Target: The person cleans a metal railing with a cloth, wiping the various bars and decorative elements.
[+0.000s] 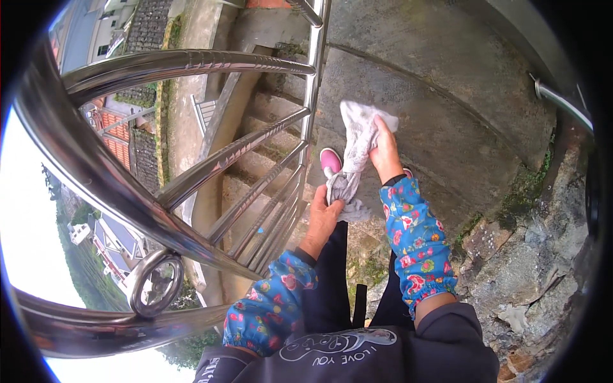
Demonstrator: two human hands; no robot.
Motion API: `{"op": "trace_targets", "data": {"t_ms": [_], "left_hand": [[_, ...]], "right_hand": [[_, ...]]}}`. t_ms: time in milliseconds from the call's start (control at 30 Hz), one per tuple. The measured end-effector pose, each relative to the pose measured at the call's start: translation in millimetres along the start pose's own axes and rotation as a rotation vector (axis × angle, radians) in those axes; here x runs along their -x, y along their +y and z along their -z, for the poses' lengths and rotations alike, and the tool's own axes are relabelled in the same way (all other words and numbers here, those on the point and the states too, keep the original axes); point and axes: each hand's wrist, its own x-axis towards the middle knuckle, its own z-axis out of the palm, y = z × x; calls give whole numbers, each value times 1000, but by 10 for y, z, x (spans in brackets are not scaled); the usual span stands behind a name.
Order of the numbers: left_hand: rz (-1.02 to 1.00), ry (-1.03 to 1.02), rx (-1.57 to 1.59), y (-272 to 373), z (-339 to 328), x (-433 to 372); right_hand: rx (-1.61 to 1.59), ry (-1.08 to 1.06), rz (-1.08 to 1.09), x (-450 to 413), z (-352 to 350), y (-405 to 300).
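A pale, damp-looking cloth [357, 148] stretches between my two hands, bunched and twisted towards its lower end. My left hand [324, 213] grips that gathered end, where loose folds hang below the fingers. Higher up and to the right, my right hand [384, 151] is closed around the upper part, and a flap of the cloth spreads out beyond the fingertips. Blue floral sleeve covers are on both forearms. The cloth is held in the air above the concrete floor, beside the metal railing.
A shiny metal railing [187, 225] curves along my left, with concrete steps [268, 124] beyond its bars. Underfoot lies a concrete floor [421, 110]; a rough stone wall [527, 268] is at the right. One pink shoe [330, 159] shows below the cloth. Another metal rail [562, 98] sits at far right.
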Motion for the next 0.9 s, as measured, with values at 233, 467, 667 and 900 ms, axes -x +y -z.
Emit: {"op": "trace_targets", "data": {"t_ms": [233, 467, 667, 900], "left_hand": [[52, 41, 116, 252, -114, 383], [-131, 36, 212, 864, -93, 744], [-188, 66, 196, 1107, -72, 1124], [-232, 50, 165, 1503, -127, 1756]], "right_hand": [[200, -122, 17, 405, -323, -390], [31, -419, -126, 1057, -1232, -811], [60, -521, -187, 1709, -1556, -1011], [455, -566, 82, 2042, -1483, -1259]]}}
